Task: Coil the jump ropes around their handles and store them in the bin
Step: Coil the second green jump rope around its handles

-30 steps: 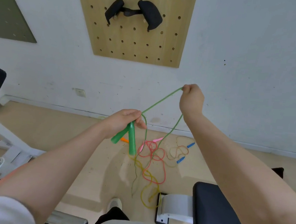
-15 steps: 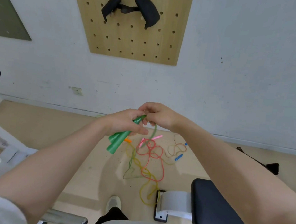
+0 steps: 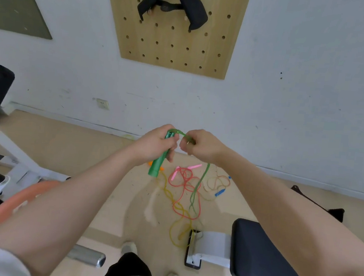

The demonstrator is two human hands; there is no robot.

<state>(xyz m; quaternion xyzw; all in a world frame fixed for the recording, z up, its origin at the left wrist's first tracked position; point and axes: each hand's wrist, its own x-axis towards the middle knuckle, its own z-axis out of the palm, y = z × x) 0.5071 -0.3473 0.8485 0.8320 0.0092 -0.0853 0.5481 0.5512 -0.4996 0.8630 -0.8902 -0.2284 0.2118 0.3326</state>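
— Head view: where's the green rope (image 3: 196,187)?
— Up in both hands. The left hand (image 3: 156,144) grips the two green handles (image 3: 159,160) together, tilted down to the left. The right hand (image 3: 200,144) pinches the cord just beside them, so a short arch bridges the fists.
— And the rest of it?
— It hangs from the right hand to the floor (image 3: 98,165), onto the red rope (image 3: 183,182), yellow rope (image 3: 175,230) and tan rope (image 3: 218,182) tangled near the wall edge.

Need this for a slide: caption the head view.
Left hand grips green handles; right hand pinches the green rope.
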